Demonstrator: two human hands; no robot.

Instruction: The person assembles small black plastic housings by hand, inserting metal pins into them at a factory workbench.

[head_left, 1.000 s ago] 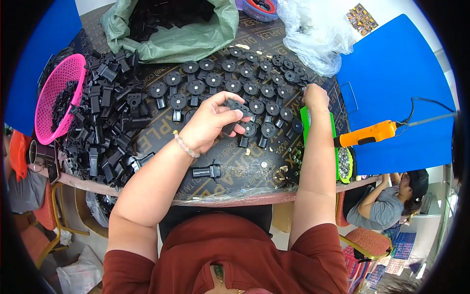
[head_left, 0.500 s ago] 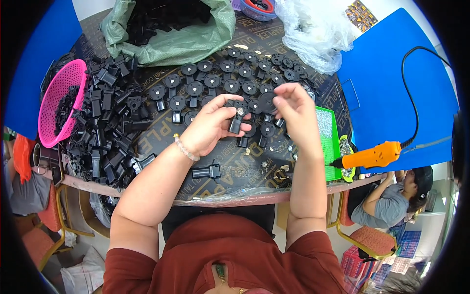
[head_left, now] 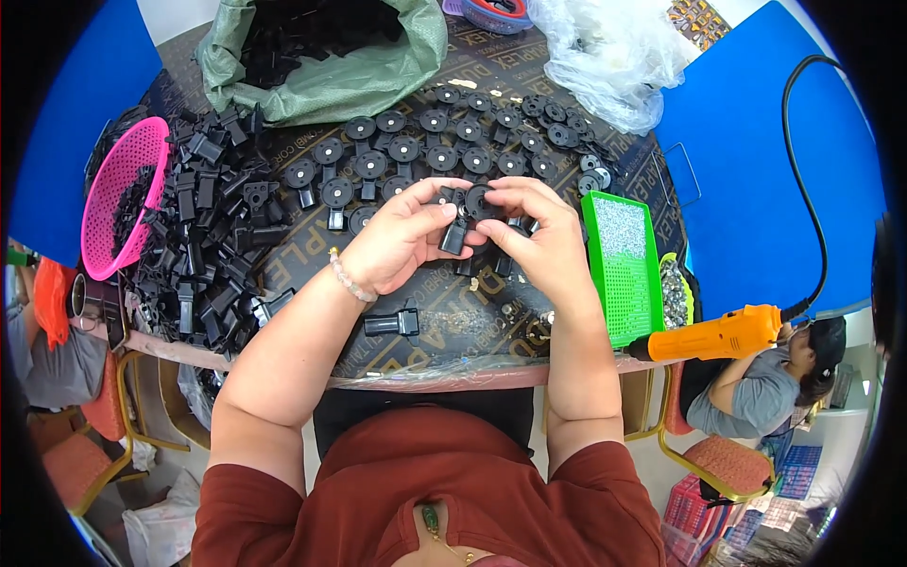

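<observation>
While your left hand pinches one black bracket between thumb and fingers above the middle of the bench, your right hand grips one black disc at its rim, thumb below, fingers above. Disc: close at the bracket's upper right; contact between them cannot be told. Also before you: one loose black part, lying near the bench's near edge; rows of black disc-topped pieces, beyond your hands; one heap of black parts, left end; one pink basket, tilted, at the left edge; one green tray, toward the near right corner, small pale pieces at its far end; one orange power tool, beside the tray's near end.
</observation>
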